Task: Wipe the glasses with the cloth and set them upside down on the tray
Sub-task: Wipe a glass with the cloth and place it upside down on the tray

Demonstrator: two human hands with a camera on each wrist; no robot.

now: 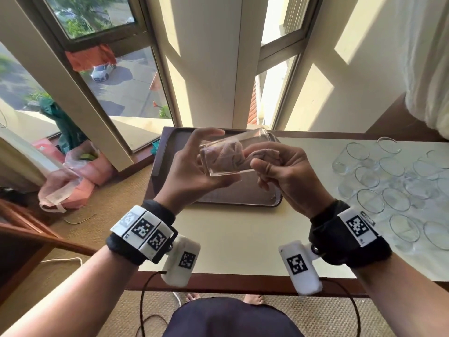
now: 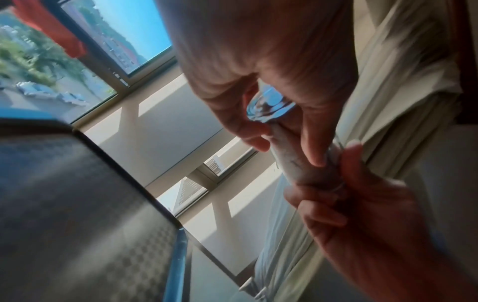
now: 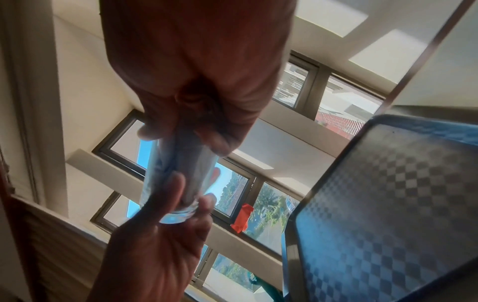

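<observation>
A clear glass (image 1: 216, 166) lies on its side in the air above the dark tray (image 1: 243, 194). My left hand (image 1: 192, 171) grips the glass near its base, fingers over the top and thumb underneath. A pinkish cloth (image 1: 229, 154) is stuffed inside it through the mouth, and my right hand (image 1: 281, 171) clutches the cloth's outer end at the rim. The left wrist view shows the glass base (image 2: 269, 108) between my fingers. In the right wrist view the glass (image 3: 178, 173) runs from my right hand (image 3: 196, 81) to my left hand (image 3: 160, 235). The tray holds nothing.
Several clear glasses (image 1: 393, 188) stand upright in a cluster on the right of the pale table (image 1: 243, 239). A window wall lies just behind the tray, with a curtain (image 1: 427, 69) at the far right. Pink bags (image 1: 80, 171) sit on the floor to the left.
</observation>
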